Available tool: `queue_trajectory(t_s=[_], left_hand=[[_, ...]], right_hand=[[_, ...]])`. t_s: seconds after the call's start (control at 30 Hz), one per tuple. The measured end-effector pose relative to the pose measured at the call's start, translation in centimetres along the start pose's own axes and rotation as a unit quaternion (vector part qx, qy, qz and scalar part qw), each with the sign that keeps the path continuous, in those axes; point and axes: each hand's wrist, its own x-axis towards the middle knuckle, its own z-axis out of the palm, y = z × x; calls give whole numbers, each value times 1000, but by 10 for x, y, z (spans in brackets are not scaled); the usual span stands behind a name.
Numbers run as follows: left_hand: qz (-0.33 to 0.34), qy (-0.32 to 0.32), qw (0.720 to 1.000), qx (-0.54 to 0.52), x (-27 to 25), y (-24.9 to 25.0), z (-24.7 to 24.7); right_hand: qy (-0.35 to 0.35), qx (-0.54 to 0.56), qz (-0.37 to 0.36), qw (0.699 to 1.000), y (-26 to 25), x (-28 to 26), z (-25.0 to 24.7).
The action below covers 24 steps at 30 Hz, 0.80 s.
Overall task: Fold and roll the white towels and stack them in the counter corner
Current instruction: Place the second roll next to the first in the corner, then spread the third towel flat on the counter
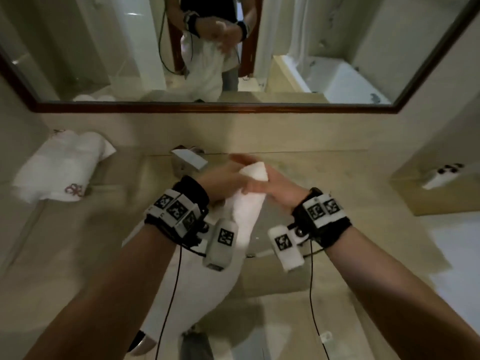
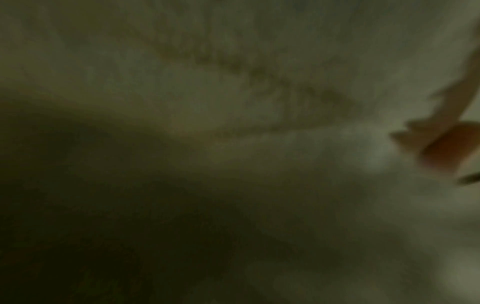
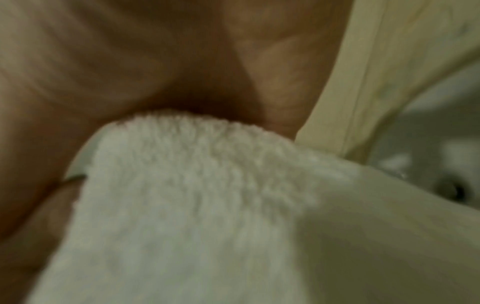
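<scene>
A white towel (image 1: 246, 211) hangs in the air over the sink, its lower part draping toward my body. My right hand (image 1: 275, 188) grips its upper end, fingers curled across the front of the cloth. My left hand (image 1: 223, 175) lies against the towel's left side with its fingers stretched out behind the top. The right wrist view shows the towel's terry pile (image 3: 182, 205) pressed into my palm. The left wrist view is blurred: pale towel cloth (image 2: 259, 102) and one fingertip (image 2: 446, 148). Rolled white towels (image 1: 65, 165), one with a red embroidered flower, lie in the counter's back left corner.
A chrome faucet (image 1: 187, 158) stands just beyond my hands. The beige counter (image 1: 78, 242) runs left and right of the sink (image 3: 428, 160). A wall mirror (image 1: 285, 74) hangs behind. A small white object (image 1: 441, 175) sits on a ledge at the right.
</scene>
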Motion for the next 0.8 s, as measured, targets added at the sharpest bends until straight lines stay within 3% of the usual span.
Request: queue_trajectory(t_s=[0.13, 0.3, 0.4, 0.57, 0.7, 0.8], left_hand=[[33, -17, 999, -17, -10, 56, 81], [-2, -3, 1000, 5, -6, 83, 154], [-30, 1, 999, 40, -4, 94, 180], [-58, 15, 998, 14, 3, 108, 201], [-79, -56, 995, -1, 25, 99, 216], [-103, -153, 979, -86, 46, 101, 238]], right_hand=[[116, -82, 43, 989, -9, -64, -57], [169, -217, 114, 955, 28, -133, -121], [174, -242, 114, 948, 42, -172, -152], [94, -247, 146, 953, 57, -222, -186], [155, -300, 85, 938, 70, -226, -203], [176, -338, 34, 924, 68, -216, -214]])
